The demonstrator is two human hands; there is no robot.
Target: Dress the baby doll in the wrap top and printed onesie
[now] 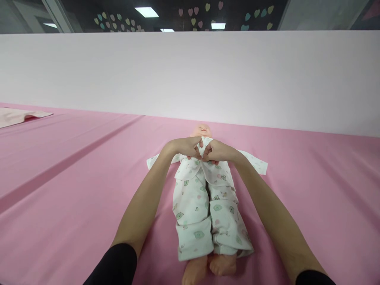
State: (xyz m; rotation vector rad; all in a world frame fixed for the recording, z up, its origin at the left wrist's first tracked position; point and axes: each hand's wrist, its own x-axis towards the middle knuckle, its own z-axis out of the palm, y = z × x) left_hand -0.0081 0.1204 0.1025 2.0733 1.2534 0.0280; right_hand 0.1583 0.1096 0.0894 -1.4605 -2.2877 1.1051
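Observation:
A baby doll [203, 130] lies on its back with its head away from me and its bare feet toward me. It wears a white printed top [221, 173] and matching trousers [191, 202], the sleeves spread out to both sides. Over the chest, my left hand [191, 147] pinches the front of the top. Close beside it, my right hand [216, 151] grips the other side of the same front, fingers bent inward. Any fastener between the fingertips is too small to make out.
Beneath the doll spreads a creased pink sheet [89, 178]. At the far left lies a pale pink cloth [18, 116]. A white wall [190, 75] rises behind the sheet, with a dark window [166, 16] bearing heart stickers above it.

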